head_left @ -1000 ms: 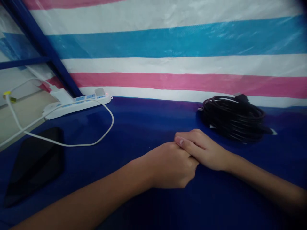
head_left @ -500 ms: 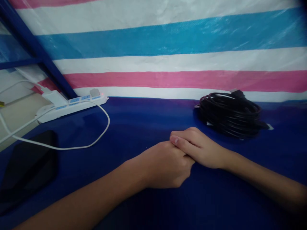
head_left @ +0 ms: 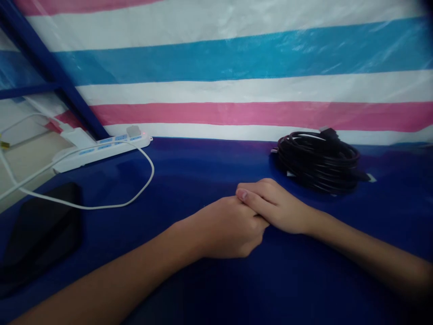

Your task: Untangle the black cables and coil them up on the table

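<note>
My left hand [head_left: 233, 230] and my right hand [head_left: 282, 205] are clasped together above the blue tabletop [head_left: 203, 167]. The left is closed, its knuckles turned toward the right. Across its far side lies the right thumb, and the right hand's other fingers curl out of sight behind it. No object shows between the palms, though their inside is hidden. Nearest to my right hand, a little beyond it, sits a coil of black cable [head_left: 318, 160] with a plug on top and pale connector ends sticking out.
A white power strip [head_left: 98, 151] with a lit red light and a plugged-in adapter [head_left: 77, 136] lies at the back left. A white cord [head_left: 111, 207] loops over a dark flat object [head_left: 47, 225]. Behind stand a striped sheet [head_left: 223, 113] and a blue frame bar [head_left: 81, 110].
The view has shifted slightly, so the clasped hands and the cable coil appear a little further left. The clasp itself looks the same.
</note>
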Demonstrator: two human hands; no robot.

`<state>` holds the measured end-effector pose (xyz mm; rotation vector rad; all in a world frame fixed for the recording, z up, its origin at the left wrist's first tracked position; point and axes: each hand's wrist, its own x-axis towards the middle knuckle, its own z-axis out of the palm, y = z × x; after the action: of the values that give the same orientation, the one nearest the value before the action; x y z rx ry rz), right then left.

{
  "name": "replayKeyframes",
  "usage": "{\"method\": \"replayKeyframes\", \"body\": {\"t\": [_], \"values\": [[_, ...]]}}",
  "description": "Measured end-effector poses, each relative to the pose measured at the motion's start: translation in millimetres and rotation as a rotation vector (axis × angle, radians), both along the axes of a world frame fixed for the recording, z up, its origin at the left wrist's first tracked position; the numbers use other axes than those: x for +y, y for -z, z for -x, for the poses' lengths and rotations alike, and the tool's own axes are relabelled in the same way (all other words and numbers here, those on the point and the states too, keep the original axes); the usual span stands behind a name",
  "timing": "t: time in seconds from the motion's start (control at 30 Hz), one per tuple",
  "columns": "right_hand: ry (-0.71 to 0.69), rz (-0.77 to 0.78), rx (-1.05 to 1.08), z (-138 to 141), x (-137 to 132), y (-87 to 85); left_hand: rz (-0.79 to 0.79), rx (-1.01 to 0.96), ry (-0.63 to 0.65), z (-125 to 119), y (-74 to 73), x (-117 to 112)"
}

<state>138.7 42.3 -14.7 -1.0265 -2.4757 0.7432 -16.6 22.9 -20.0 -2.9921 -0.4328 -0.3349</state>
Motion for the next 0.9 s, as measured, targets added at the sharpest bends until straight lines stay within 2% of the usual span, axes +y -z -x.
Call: {"method": "replayKeyframes", "body": {"t": [0.9], "values": [[0.058, -0.032, -0.074, 0.3, -4.4, -0.9, 0.034, -0.051, -0.056, 2.8, 0.7, -3.2]]}}
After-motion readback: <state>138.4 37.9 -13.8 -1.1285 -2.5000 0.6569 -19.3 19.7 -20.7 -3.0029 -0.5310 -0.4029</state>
